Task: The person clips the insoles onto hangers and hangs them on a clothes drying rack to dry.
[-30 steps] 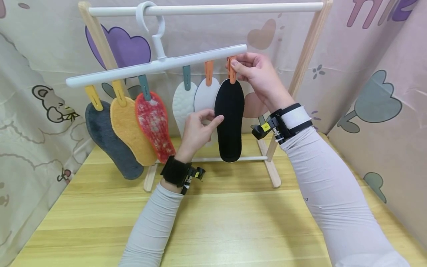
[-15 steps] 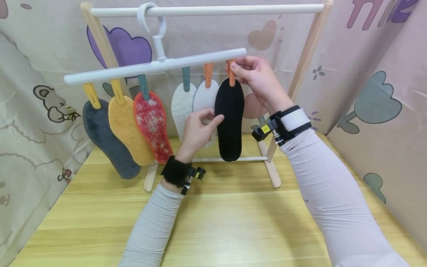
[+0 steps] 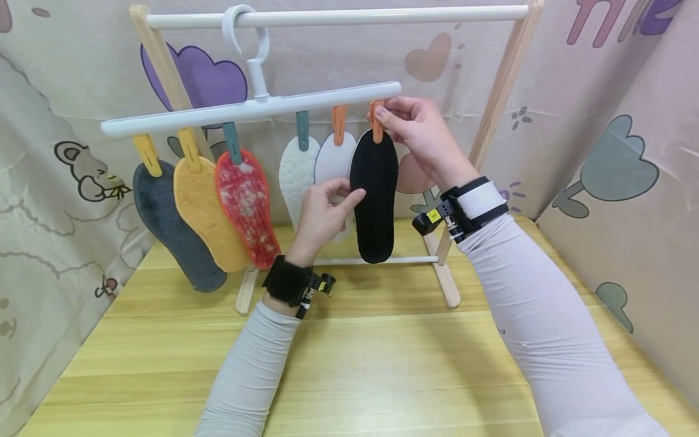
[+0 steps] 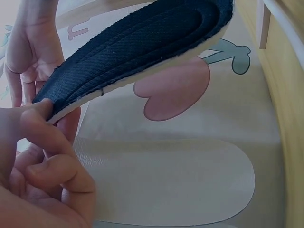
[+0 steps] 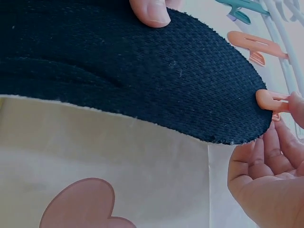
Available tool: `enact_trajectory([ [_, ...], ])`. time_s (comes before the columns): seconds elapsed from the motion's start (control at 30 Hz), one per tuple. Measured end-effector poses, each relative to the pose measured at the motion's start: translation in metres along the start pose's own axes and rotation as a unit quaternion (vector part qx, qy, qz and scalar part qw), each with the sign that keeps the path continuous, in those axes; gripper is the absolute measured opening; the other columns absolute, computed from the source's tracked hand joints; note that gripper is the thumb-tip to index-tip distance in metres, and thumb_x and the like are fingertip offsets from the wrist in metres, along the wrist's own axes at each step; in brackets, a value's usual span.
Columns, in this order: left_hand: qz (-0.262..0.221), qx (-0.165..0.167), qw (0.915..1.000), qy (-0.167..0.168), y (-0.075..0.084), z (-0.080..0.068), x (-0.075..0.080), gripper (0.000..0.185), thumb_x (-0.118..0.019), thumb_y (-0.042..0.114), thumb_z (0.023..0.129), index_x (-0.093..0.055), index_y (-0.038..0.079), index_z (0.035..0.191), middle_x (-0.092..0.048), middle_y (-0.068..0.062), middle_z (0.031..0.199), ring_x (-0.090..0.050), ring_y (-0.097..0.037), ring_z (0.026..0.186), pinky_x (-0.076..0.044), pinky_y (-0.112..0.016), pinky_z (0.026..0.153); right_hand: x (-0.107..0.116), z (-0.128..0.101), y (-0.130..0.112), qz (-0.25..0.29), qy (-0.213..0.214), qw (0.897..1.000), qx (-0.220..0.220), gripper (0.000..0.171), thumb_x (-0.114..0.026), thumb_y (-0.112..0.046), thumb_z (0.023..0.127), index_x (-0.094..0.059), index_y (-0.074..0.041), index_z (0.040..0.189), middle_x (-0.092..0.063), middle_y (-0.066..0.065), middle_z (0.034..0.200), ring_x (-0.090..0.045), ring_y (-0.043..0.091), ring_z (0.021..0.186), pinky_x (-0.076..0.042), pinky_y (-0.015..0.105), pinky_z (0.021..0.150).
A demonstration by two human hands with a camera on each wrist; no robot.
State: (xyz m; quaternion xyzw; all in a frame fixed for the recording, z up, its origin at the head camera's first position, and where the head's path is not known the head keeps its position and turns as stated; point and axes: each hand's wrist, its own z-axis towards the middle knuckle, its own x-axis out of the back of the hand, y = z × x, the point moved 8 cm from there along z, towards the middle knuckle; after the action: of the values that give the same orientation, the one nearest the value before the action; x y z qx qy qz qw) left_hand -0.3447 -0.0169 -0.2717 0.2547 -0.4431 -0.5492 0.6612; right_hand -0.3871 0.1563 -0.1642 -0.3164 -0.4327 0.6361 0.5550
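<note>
The black insole point(image 3: 374, 194) hangs from the orange clip point(image 3: 375, 121) at the 3 o'clock end of the white clip hanger point(image 3: 251, 109), its toe end just in front of the rack's lower rail. The right hand point(image 3: 423, 139) has its grip closed on that clip, thumb and forefinger pinching it at the insole's top edge, the other fingers loosely spread behind. The left hand point(image 3: 322, 215) pinches the insole's 9 o'clock edge about midway down, thumb tip on the black face. Toward 9 o'clock along the bar hang two white insoles point(image 3: 314, 167), then a red one point(image 3: 247, 206), a yellow one point(image 3: 207, 212) and a grey one point(image 3: 172, 224), each on its own clip. The hanger tilts, lower at its 9 o'clock end, and hooks over the top rail point(image 3: 338, 15) of the wooden rack standing on the counter point(image 3: 360, 364). The likely trouble: if the clip bites only the rim, the insole could slip out and drop; a hard tug could swing the tilted hanger and knock the neighbours.
</note>
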Motion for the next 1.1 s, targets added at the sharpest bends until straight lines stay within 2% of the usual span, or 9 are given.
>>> enact_trajectory([
  [0.23,-0.004,0.008,1.0,-0.003,-0.001,0.0,0.0,0.026,-0.076,0.028,0.102,-0.075,0.004,0.113,-0.075,-0.014,0.104,-0.058,-0.02,0.049,-0.054,-0.028,0.053,0.0,0.001,0.006,0.052,0.007,0.998,-0.015,0.025,-0.071,-0.01,0.103,-0.072,0.002,0.125,-0.076,0.0,0.098,-0.062,0.012,0.086,-0.049,0.019,0.074],
  [0.43,-0.005,0.018,0.9998,-0.008,-0.005,0.001,-0.001,0.026,-0.075,0.026,0.103,-0.074,0.003,0.115,-0.074,-0.014,0.104,-0.062,-0.024,0.053,-0.057,-0.028,0.056,0.0,0.0,0.007,0.047,0.008,0.999,-0.017,0.024,-0.073,-0.011,0.102,-0.073,0.001,0.122,-0.076,0.0,0.099,-0.061,0.014,0.089,-0.049,0.02,0.076],
  [0.57,-0.01,0.033,0.9994,-0.009,-0.008,0.001,0.0,0.029,-0.074,0.025,0.104,-0.073,0.002,0.123,-0.077,-0.015,0.107,-0.075,-0.033,0.069,-0.06,-0.027,0.058,0.001,-0.001,0.008,0.004,0.011,1.0,-0.016,0.032,-0.072,-0.012,0.103,-0.07,0.0,0.133,-0.075,-0.003,0.105,-0.065,0.012,0.099,-0.053,0.019,0.088],
  [0.67,-0.015,0.04,0.9991,-0.005,-0.01,0.0,0.0,0.032,-0.073,0.021,0.104,-0.071,0.001,0.13,-0.079,-0.017,0.113,-0.08,-0.038,0.082,-0.062,-0.027,0.06,0.002,-0.002,0.008,-0.047,0.016,0.999,-0.012,0.043,-0.072,-0.015,0.104,-0.065,-0.002,0.144,-0.075,0.002,0.121,-0.068,0.013,0.114,-0.054,0.023,0.107],
  [0.73,-0.018,0.036,0.9992,-0.001,-0.01,0.0,0.001,0.033,-0.073,0.018,0.104,-0.071,0.0,0.132,-0.079,-0.018,0.117,-0.08,-0.038,0.086,-0.064,-0.027,0.063,0.003,-0.003,0.008,-0.077,0.018,0.997,-0.01,0.047,-0.071,-0.016,0.105,-0.061,-0.003,0.148,-0.073,0.007,0.131,-0.067,0.014,0.121,-0.053,0.028,0.114],
  [0.9,-0.006,0.026,0.9996,0.008,-0.008,-0.003,0.007,0.034,-0.072,0.015,0.104,-0.072,0.002,0.135,-0.078,-0.018,0.126,-0.082,-0.036,0.091,-0.064,-0.025,0.066,0.004,-0.006,0.011,-0.124,0.014,0.992,0.003,0.046,-0.068,-0.019,0.107,-0.061,-0.005,0.15,-0.067,0.014,0.145,-0.065,0.017,0.128,-0.051,0.03,0.116],
  [1.03,0.033,0.015,0.9993,0.006,-0.006,-0.008,0.013,0.034,-0.073,0.017,0.103,-0.073,0.006,0.135,-0.079,-0.014,0.126,-0.082,-0.032,0.09,-0.065,-0.029,0.068,0.007,-0.012,0.012,-0.149,0.011,0.989,0.014,0.046,-0.066,-0.018,0.107,-0.06,-0.004,0.151,-0.064,0.016,0.151,-0.063,0.019,0.134,-0.049,0.03,0.119],
  [1.1,0.065,0.006,0.9979,0.004,-0.005,-0.011,0.017,0.033,-0.074,0.019,0.103,-0.074,0.008,0.135,-0.079,-0.012,0.127,-0.082,-0.028,0.094,-0.067,-0.033,0.075,0.009,-0.015,0.012,-0.163,0.015,0.986,0.023,0.046,-0.065,-0.018,0.108,-0.059,-0.003,0.151,-0.063,0.017,0.152,-0.062,0.021,0.136,-0.047,0.031,0.12],
])
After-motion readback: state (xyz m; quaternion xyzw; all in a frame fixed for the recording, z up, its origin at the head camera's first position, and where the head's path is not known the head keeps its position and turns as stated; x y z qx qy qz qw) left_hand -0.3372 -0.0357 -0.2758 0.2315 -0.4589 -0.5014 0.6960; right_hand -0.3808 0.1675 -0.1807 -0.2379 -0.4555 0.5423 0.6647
